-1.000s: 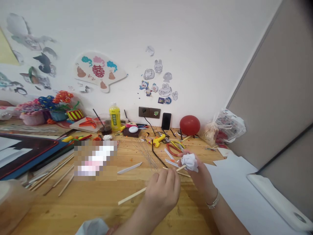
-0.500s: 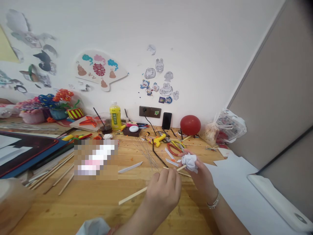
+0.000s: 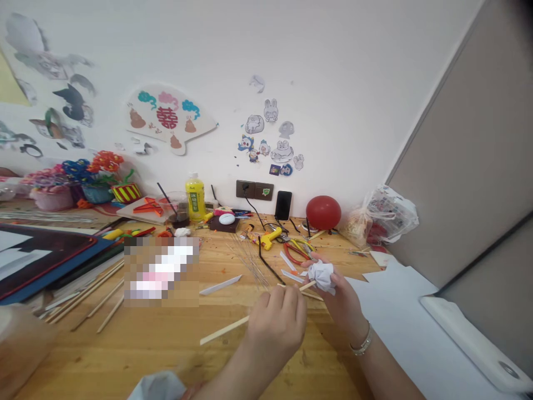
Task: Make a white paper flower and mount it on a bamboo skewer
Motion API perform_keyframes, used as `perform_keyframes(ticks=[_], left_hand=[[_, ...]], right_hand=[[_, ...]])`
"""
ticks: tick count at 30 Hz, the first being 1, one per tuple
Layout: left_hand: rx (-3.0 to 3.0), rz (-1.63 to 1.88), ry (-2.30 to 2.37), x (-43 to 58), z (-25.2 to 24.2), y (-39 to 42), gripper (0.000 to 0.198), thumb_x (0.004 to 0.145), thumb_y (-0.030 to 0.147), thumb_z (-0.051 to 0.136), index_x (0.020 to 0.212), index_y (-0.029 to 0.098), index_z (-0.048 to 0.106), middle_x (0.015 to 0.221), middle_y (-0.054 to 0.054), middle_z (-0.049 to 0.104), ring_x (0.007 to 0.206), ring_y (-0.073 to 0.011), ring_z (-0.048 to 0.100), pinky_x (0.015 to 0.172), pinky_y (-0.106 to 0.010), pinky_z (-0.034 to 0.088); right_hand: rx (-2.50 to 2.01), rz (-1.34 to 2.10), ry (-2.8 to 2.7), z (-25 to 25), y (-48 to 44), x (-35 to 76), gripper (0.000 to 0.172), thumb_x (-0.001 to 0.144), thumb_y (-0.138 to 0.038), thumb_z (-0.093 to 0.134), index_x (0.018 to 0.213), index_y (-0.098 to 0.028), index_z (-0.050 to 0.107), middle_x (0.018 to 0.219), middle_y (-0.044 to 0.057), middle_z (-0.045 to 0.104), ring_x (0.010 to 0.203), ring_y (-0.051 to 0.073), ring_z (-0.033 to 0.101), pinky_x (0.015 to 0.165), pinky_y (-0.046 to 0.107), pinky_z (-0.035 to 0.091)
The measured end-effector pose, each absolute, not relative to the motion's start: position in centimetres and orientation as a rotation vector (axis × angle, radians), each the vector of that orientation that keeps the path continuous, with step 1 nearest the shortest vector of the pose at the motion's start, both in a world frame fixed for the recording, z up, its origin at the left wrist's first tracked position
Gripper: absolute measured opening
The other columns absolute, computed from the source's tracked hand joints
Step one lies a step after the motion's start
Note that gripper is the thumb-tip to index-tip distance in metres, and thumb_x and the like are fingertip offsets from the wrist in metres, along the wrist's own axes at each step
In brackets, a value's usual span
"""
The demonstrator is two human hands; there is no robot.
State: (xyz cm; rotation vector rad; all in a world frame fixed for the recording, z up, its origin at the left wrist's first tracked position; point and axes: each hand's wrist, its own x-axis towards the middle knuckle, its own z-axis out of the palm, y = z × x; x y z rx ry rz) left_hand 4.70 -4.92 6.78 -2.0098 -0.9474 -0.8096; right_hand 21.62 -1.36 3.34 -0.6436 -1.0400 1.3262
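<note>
My left hand [image 3: 278,319] is wrapped round a thin wooden stick [image 3: 225,330], which slants up to the right above the table. At the stick's upper end is a crumpled ball of white paper [image 3: 322,275]. My right hand [image 3: 343,303], with a bracelet at the wrist, grips that paper ball from behind and the right side; some of its fingers are hidden. Where the stick meets the paper, I cannot tell how deep it goes in. Paper strips [image 3: 292,276] and another wooden stick [image 3: 313,296] lie on the table close to my hands.
Behind my hands are a yellow glue gun [image 3: 271,238], pliers [image 3: 295,251], a phone [image 3: 283,206] and a red balloon [image 3: 323,212]. White paper sheets [image 3: 395,322] cover the right side. Left are wooden sticks [image 3: 94,289], a yellow bottle [image 3: 195,197] and a drink cup [image 3: 180,214].
Almost nothing differs. The whole view has shifted very slightly; both hands keep the same hold on the stick and the paper ball.
</note>
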Motion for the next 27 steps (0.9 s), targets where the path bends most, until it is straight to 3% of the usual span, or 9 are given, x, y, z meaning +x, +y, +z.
perform_keyframes(ticks=[5,17,22,24,27], left_hand=[[-1.991,-0.793,-0.954,4.7,7.0,-5.0,0.015,0.083,0.009,0.042,0.084,0.013,0.056,0.059,0.0,0.055,0.051,-0.0134,0.047,0.046,-0.03,0.027],[-1.991,-0.853,-0.971,4.8,7.1,-5.2,0.011,0.082,0.01,0.047,0.076,0.015,0.055,0.056,0.001,0.053,0.05,-0.0145,0.046,0.047,-0.031,0.024],[-2.093,-0.88,-1.079,4.2,6.7,-4.0,0.017,0.081,0.008,0.043,0.071,0.018,0.053,0.063,-0.001,0.058,0.055,-0.0165,0.05,0.049,-0.03,0.032],[-2.157,-1.009,-1.17,3.5,6.5,-3.0,0.013,0.082,0.012,0.045,0.075,0.018,0.054,0.065,-0.002,0.06,0.059,-0.0162,0.053,0.052,-0.028,0.036],[-2.193,-1.461,-1.256,2.2,6.4,-1.5,0.009,0.084,0.02,0.047,0.083,0.018,0.056,0.068,-0.002,0.062,0.064,-0.0147,0.057,0.058,-0.025,0.042]], right_hand=[[-0.648,1.325,-1.03,3.3,-1.4,21.6,0.045,0.076,-0.042,0.052,0.118,-0.027,0.049,0.111,0.006,0.06,0.1,0.026,0.054,0.088,0.044,0.04],[-0.65,1.33,-1.022,3.4,-1.6,21.6,0.05,0.076,-0.041,0.053,0.123,-0.026,0.046,0.114,0.006,0.06,0.099,0.026,0.055,0.086,0.043,0.042],[-0.614,1.297,-1.002,3.9,-1.3,21.5,0.052,0.076,-0.048,0.053,0.124,-0.03,0.045,0.125,0.005,0.053,0.11,0.025,0.049,0.091,0.044,0.039],[-0.558,1.288,-0.978,4.2,-1.0,21.6,0.055,0.075,-0.058,0.047,0.124,-0.032,0.045,0.129,0.004,0.05,0.113,0.025,0.047,0.091,0.046,0.039],[-0.517,1.308,-0.972,4.3,-0.5,21.9,0.055,0.075,-0.062,0.044,0.122,-0.032,0.047,0.128,0.005,0.05,0.101,0.025,0.054,0.088,0.048,0.041]])
